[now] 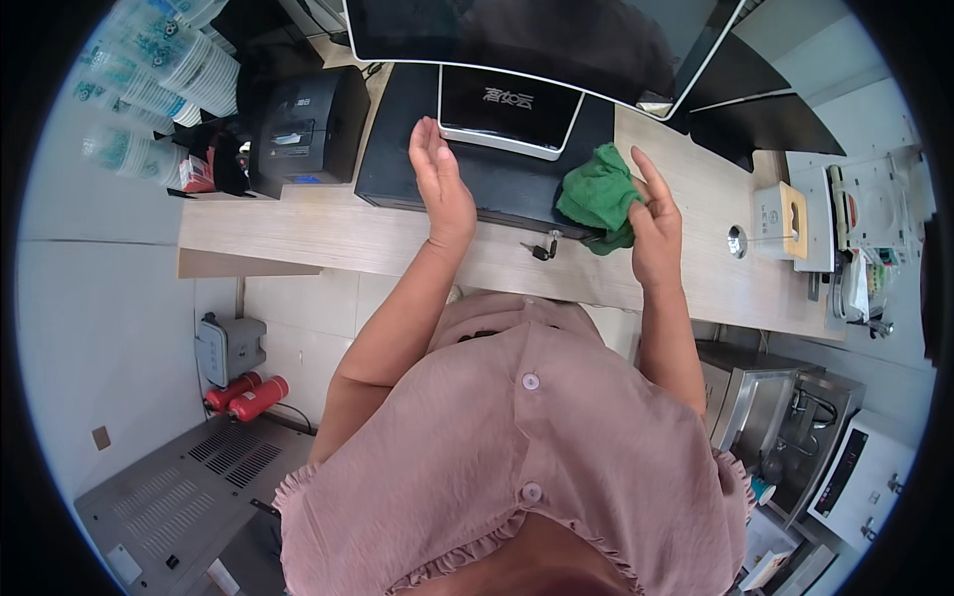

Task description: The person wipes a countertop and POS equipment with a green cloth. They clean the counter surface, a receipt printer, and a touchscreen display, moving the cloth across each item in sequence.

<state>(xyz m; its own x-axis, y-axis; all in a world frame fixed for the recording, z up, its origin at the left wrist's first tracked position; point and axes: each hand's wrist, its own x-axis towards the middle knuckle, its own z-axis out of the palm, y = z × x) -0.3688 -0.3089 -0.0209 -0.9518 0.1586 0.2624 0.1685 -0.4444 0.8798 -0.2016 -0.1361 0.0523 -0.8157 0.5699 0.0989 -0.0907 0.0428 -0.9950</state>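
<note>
In my right hand point(657, 223) is a bunched green cloth point(602, 195), pinched at its right side between thumb and fingers. The cloth lies against the right end of a black cash drawer point(402, 149), and part of it hangs over the front edge. My left hand point(445, 186) holds nothing; it is raised on edge over the drawer, fingers extended, beside the left corner of a monitor's base point(514, 112). Whether it touches the base I cannot tell. Small black keys point(542, 252) hang from the lock at the drawer's front.
A touchscreen monitor point(536, 37) stands behind the drawer. To the left are a black printer point(309, 127) and stacked plastic cups point(179, 59). A tissue box point(779, 220) sits on the right of the wooden counter point(708, 253). Red fire extinguishers point(257, 397) are low at left; a steel sink point(760, 410) at right.
</note>
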